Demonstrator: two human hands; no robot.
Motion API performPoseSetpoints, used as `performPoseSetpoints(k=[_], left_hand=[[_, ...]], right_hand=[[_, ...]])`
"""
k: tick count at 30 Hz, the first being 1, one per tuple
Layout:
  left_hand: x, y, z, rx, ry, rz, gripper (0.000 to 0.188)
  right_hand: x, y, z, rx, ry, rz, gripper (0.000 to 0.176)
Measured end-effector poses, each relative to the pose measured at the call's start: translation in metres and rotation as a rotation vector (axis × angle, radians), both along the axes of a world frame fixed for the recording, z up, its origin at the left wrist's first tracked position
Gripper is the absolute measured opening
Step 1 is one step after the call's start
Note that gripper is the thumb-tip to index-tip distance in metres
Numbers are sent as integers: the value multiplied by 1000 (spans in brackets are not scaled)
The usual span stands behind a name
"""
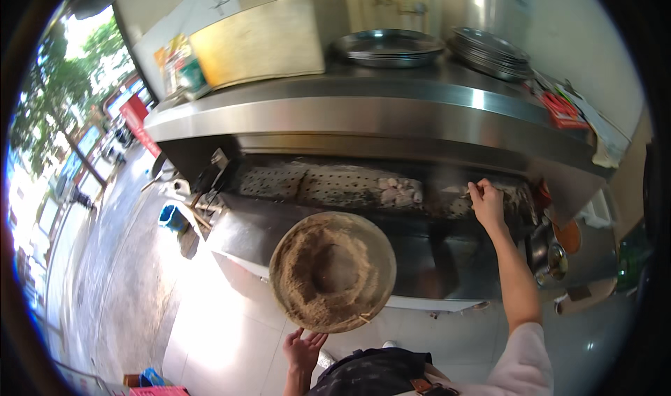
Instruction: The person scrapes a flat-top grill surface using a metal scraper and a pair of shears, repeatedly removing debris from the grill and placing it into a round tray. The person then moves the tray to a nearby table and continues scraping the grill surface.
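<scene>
A round metal basin (387, 286), lined with brown powder like ash, overhangs the counter's front edge. A small light stick (365, 318) lies at its near rim. My left hand (304, 346) is palm up under the near rim, fingers spread, supporting the basin from below. My right hand (486, 202) reaches over the right part of the long grill trough (335, 186), fingers bent together. Whether it pinches a thin tool is too blurred to tell. Pale lumps, like ashy charcoal (399, 192), lie on the trough's perforated plate to its left.
A steel shelf (367, 89) overhangs the trough, bearing stacked metal trays (390, 47) and round plates (490, 52). Seasoning containers (567, 236) stand right of the counter. A blue bucket (173, 219) is at the left, beside the open street side.
</scene>
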State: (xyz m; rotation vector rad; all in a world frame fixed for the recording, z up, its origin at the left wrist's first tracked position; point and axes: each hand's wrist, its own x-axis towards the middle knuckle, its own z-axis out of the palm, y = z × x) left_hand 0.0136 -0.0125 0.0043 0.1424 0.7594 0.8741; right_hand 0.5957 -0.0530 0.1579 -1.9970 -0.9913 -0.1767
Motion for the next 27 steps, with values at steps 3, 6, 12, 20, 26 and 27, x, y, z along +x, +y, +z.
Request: performPoseSetpoints(k=[3,6,12,20,26,27], left_hand=[[-1,3,1,-42,-4,-38,52],[-10,8,-5,-52,-64,-103,55],[-19,17,-5,-81,-121,-216,57],[-24,18,-12,-81,-181,-237,57],[-26,23,-12,-90,-203,-259,60],[-27,24,-14,-87,-206,-263,61]], right_hand=[[-97,38,40,136,203,201,27],[-167,93,32,87,353,409,27],[-275,227,-9,-169,273,531,31],[-312,265,-55,-296,223,545,30],[-315,218,-71,-263,239,595,31],[-315,206,-68,-254,243,605,31]])
